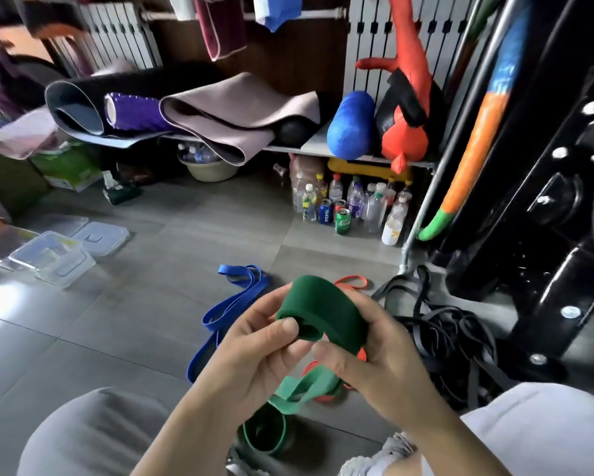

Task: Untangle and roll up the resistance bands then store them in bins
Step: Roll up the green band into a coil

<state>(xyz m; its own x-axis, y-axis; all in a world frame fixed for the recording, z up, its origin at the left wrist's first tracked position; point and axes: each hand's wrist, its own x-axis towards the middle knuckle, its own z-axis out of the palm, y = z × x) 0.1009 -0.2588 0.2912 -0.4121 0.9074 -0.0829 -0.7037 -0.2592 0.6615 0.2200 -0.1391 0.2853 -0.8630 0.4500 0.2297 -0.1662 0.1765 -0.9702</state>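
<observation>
Several bands lie loose on the grey floor [151, 304], spread in front of the seated person, probably so each can be picked out in turn. The biggest heap is the black bands [443, 334], a knotted tangle to the right beside the dark machine frame, not yet sorted. Left of the hands a blue band [233, 304] lies in long flat loops, apart from the tangle. Further left sit the clear bins [53, 259], open, with a lid [101, 237] lying just beside them, seemingly ready to take finished rolls.

The green band [317, 304] is the one being worked on. It is held up off the floor between both hands, mostly wound into a thick coil. Its unwound tail [299, 386] hangs down between the wrists to a loose loop near the knees.

The left hand [254, 348] grips the coil with the thumb pressed on its near edge, likely to keep the turns from springing open. The right hand [381, 359] wraps round the far side, thumb by the tail, placed to feed more in.

A red band [352, 282] shows in part behind and below the hands.
</observation>
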